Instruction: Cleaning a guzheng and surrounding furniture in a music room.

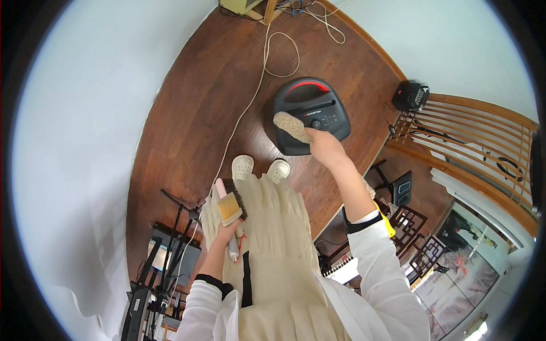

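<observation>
My right hand point(325, 147) grips one end of a beige fluffy duster point(291, 126), its fleecy head over the top of a black portable speaker point(316, 102) with a red-trimmed handle slot. Whether the fleece touches the speaker, I cannot tell. In front of my skirt, my left hand point(230, 230) holds two brushes together: one with yellow bristles point(228, 206), the other a dark-bristled brush point(236, 192) with a pink-and-white back. A pale handle point(233, 249) with a red cord sticks out below that hand. The speaker stands on the wood floor beyond my white clogs.
A white cable point(239, 117) runs along the floor left of the speaker and loops near a wooden stand point(270, 12). Black tripod stands point(177, 221) are at lower left. To the right are a wooden railing point(469, 100), a small black device point(410, 96) and carved dark wood furniture point(408, 226).
</observation>
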Tool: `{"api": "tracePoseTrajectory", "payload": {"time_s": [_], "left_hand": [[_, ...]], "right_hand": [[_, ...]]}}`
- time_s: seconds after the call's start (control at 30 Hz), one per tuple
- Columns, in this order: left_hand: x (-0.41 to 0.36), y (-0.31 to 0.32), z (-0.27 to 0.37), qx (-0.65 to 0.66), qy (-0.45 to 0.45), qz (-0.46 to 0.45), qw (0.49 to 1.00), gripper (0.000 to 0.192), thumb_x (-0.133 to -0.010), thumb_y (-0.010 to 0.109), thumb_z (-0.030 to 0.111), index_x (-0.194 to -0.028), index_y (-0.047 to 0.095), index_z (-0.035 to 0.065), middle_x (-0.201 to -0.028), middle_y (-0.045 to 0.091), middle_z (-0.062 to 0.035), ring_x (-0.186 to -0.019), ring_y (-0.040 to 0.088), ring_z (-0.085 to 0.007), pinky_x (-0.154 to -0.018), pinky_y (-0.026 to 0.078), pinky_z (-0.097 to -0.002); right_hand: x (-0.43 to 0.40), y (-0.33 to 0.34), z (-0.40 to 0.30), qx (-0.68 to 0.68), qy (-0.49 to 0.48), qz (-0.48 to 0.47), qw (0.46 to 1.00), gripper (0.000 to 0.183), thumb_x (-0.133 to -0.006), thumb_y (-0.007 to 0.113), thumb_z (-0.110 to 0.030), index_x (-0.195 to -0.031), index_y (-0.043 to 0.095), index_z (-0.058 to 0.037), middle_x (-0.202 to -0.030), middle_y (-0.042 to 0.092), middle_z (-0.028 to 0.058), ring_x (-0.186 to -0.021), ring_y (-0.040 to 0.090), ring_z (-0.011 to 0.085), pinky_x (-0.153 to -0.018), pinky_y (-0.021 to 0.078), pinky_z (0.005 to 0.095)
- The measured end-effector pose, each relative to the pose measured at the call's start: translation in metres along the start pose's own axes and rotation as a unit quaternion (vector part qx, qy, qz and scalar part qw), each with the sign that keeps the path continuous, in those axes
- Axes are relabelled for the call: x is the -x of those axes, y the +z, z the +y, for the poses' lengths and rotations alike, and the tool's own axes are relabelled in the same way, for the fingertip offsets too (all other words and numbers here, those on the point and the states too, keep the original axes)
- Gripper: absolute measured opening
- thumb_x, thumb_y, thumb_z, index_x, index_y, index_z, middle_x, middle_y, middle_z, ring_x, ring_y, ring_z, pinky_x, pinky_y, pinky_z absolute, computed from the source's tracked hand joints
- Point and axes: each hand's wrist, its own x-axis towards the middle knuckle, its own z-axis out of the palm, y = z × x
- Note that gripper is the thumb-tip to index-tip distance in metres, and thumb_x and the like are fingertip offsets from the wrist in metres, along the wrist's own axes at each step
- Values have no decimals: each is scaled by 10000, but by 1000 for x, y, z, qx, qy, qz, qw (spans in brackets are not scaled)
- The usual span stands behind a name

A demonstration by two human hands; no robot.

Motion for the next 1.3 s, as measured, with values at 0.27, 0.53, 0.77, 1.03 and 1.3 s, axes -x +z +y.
{"api": "tracePoseTrajectory", "payload": {"time_s": [0.27, 0.53, 0.77, 1.03, 1.3], "left_hand": [[1, 10, -1, 14, 21, 16, 1000, 297, -721, 630, 211, -969, 585, 52, -919, 593, -25, -845, 542, -129, -734, 419, -273], [3, 15, -1, 20, 12, 24, 999, 293, -714, 633, 214, -952, 588, 49, -893, 591, -23, -805, 540, -125, -693, 426, -279], [6, 22, 9, 16, 15, 20, 1000, 291, -700, 628, 228, -921, 596, 41, -879, 598, -39, -793, 549, -130, -691, 426, -276], [5, 17, -1, -1, -7, 24, 1000, 290, -702, 629, 213, -933, 595, 41, -893, 600, -41, -810, 548, -130, -706, 423, -276], [3, 16, 0, -3, -16, 14, 1000, 319, -704, 640, 222, -961, 589, 42, -914, 598, -43, -824, 548, -131, -710, 425, -281]], "right_hand": [[-24, -13, 58, 49, 82, 34, 995, 380, -772, 348, -25, -1118, 497, -80, -999, 548, 227, -964, 525, 338, -838, 405, 406], [-25, -65, 91, 174, 124, 82, 973, 329, -815, 340, -59, -1099, 505, -81, -1010, 570, 172, -945, 551, 303, -799, 441, 384], [-42, -49, 71, 246, 103, 24, 963, 254, -818, 389, -77, -1023, 537, -55, -1017, 583, 118, -923, 571, 279, -753, 469, 358], [-73, -33, 13, 360, 65, -81, 927, 267, -804, 469, -141, -1025, 597, -63, -1063, 576, 109, -950, 577, 242, -687, 492, 372], [-42, 6, -49, 257, -64, -98, 959, 196, -731, 473, -71, -828, 634, -15, -870, 610, 182, -814, 602, 304, -686, 487, 375]]}}
